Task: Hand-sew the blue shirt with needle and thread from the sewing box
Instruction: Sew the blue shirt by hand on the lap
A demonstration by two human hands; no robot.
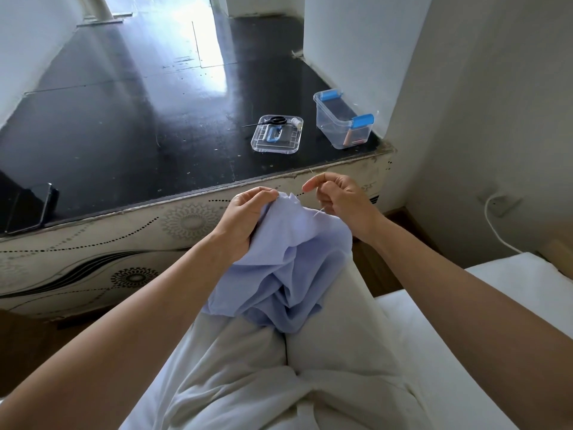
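The blue shirt (279, 268) lies bunched over my lap in white trousers. My left hand (245, 218) grips its upper edge, thumb on top of the fabric. My right hand (338, 197) hovers just right of that edge and pinches a thin needle between thumb and forefinger; a pale thread (319, 211) runs from it down to the cloth. On the black table stand the clear sewing box (342, 119) with blue clips and its clear lid (277, 135), which carries black scissors (273, 120) and a white thread spool (296, 121).
A dark phone (32, 207) lies at the table's near left edge. The table (124, 119) has a patterned white front panel facing my knees. A white cable (496, 225) hangs on the wall at right, above a white cushion (465, 305).
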